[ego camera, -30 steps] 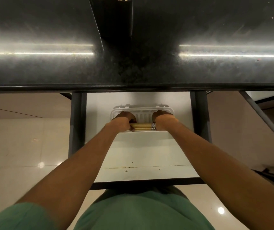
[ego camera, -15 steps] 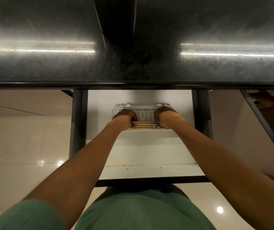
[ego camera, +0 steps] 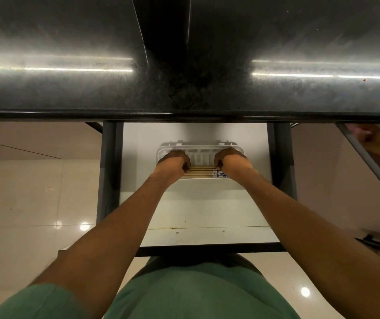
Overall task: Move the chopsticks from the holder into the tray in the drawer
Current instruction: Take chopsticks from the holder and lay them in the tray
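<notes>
Wooden chopsticks point(ego camera: 198, 172) going into the tray point(ego camera: 199, 151).
We clasp the bundle's ends, left hand point(ego camera: 172, 164) and right hand point(ego camera: 232, 161) both curled shut; next, we judge, let go gently inside the drawer point(ego camera: 191, 203).

Beyond my grip, a dark polished countertop point(ego camera: 69, 93) reflects two light strips. Either side of my grip, glossy cream floor tiles point(ego camera: 23, 203) reflect round ceiling lights.

Chopsticks point(ego camera: 200, 172) now lower in the white tray point(ego camera: 200, 150), spread flat side by side, no longer a tight raised bundle. Left hand point(ego camera: 172, 162) and right hand point(ego camera: 231, 160) slightly wider apart at the ends, exposing the blue-patterned tips on the right.
</notes>
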